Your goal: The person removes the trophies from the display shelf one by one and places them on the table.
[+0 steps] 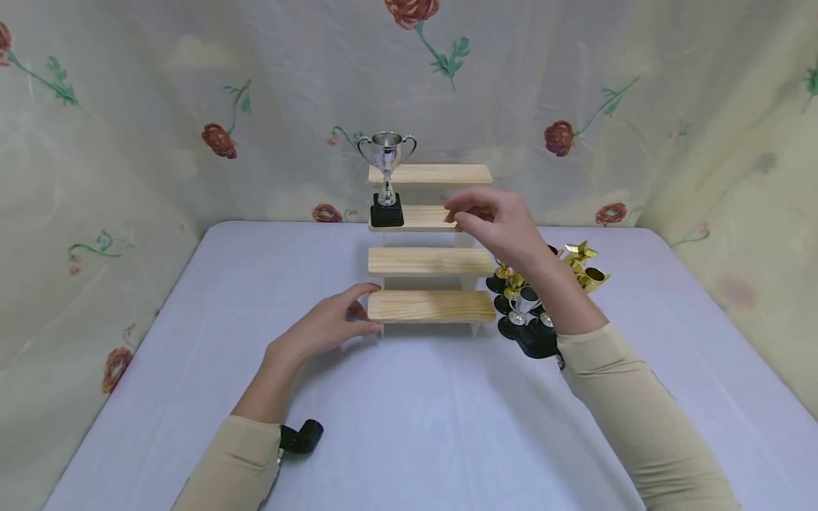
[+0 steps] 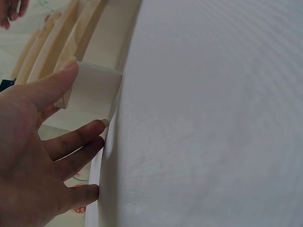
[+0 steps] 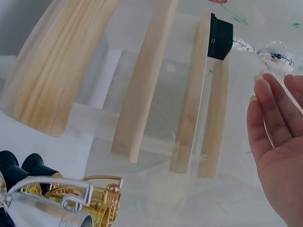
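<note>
A tiered display stand with pale wooden steps (image 1: 431, 306) and white side panels (image 2: 97, 78) stands on the table. My left hand (image 1: 329, 323) holds the left end of its lowest step. In the left wrist view the thumb lies against the step's end and other fingers reach down by the panel. A silver trophy cup (image 1: 387, 160) with two handles and a black base stands upright on the left of the second step from the top. My right hand (image 1: 495, 220) is raised near that step's right end, fingers loosely bent, holding nothing, apart from the trophy (image 3: 277, 59).
To the right of the stand, partly hidden by my right forearm, is a cluster of gold and silver trophies (image 1: 524, 305) on black bases. A white cloth covers the table (image 1: 409, 426). A flower-printed curtain (image 1: 287, 106) hangs behind and at both sides.
</note>
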Demonstrator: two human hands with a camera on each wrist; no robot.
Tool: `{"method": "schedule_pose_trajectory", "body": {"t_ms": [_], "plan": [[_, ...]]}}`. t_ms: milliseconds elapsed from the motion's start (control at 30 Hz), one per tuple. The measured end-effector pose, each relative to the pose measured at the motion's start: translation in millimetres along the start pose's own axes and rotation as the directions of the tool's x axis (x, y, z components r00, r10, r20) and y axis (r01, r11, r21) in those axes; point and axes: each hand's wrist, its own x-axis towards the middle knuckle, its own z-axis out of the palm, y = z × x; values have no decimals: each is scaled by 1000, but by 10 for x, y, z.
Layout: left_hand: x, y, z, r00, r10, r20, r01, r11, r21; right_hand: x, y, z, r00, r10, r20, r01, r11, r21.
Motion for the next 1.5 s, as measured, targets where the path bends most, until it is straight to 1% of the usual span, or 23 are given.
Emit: {"method": "schedule_pose_trajectory", "body": {"t_ms": [167, 300, 500, 600, 867, 1033, 1267, 1500], "plan": [[12, -10, 0, 1000, 3, 0, -3, 1000, 2, 11, 4, 36, 1000, -4, 10, 4, 1000, -5], [27, -18, 11, 1000, 11, -3, -11, 1000, 5, 25, 4, 60, 1000, 8, 14, -8, 1000, -11], [34, 1, 28, 1000, 3, -4, -3, 1000, 4, 42, 3, 90, 1000, 13, 4, -13, 999, 31], [29, 9, 25, 1000, 3, -2, -3, 1000, 8, 64, 4, 111, 1000, 21, -1, -21, 999, 32], [31, 9, 10, 1000, -5, -9, 5, 1000, 19, 172, 23, 180, 1000, -14, -19, 15, 1000, 21], [32, -18, 6, 1000, -3, -12, 3, 1000, 20, 212, 40, 233, 1000, -14, -14, 14, 999, 38], [33, -38, 13, 1000, -7, -14, 8, 1000, 20, 246, 71, 286, 1000, 10, -7, -10, 1000, 11], [44, -45, 17, 1000, -7, -18, 7, 1000, 25, 307, 85, 318, 1000, 1, 11, -1, 1000, 14]]}}
